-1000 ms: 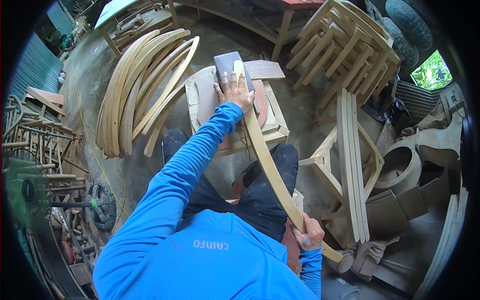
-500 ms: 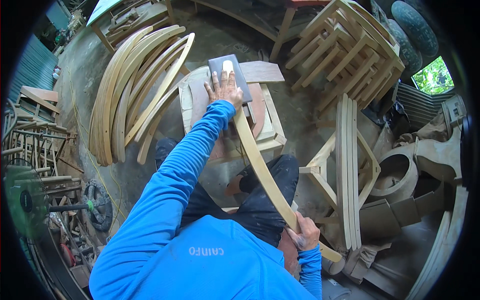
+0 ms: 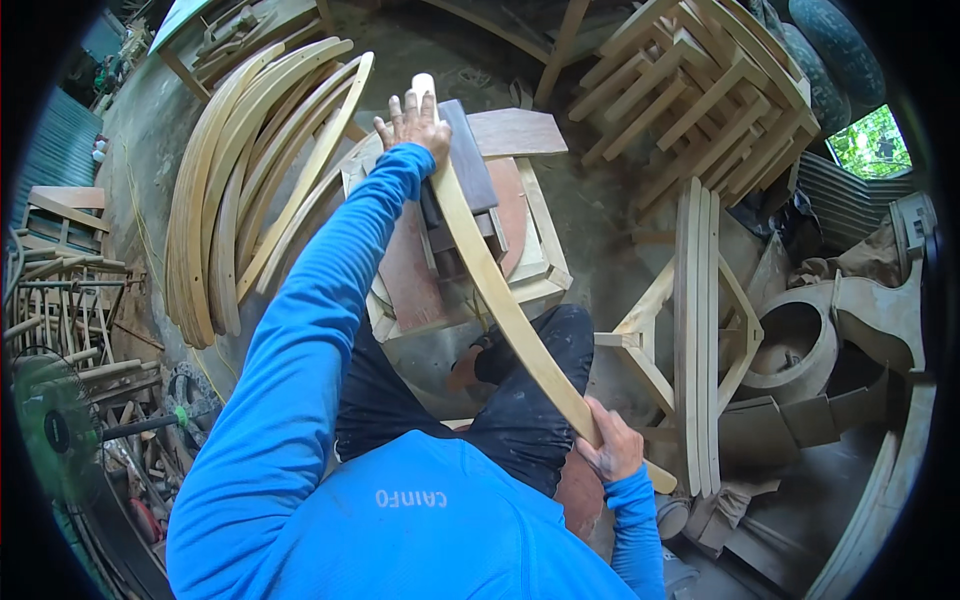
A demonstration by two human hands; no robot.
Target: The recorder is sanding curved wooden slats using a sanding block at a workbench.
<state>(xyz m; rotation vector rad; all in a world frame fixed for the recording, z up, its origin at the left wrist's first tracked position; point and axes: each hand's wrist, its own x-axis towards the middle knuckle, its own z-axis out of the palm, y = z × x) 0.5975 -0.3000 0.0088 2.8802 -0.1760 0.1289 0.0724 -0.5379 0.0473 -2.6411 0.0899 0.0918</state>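
Bare left hand (image 3: 415, 130) is splaying over long curved pale wooden slat (image 3: 498, 293), bare right hand (image 3: 613, 445) is gripping near end, grey rectangular block (image 3: 471, 160) is lying partly beneath

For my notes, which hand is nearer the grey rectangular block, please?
Left: the left hand is at the upper left of the block; the right hand is far below, rightward.

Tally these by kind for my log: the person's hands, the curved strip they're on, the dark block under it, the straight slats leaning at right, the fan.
Left hand, right hand: 2
Strip: 1
Block: 1
Slats: 3
Fan: 1
Total: 8
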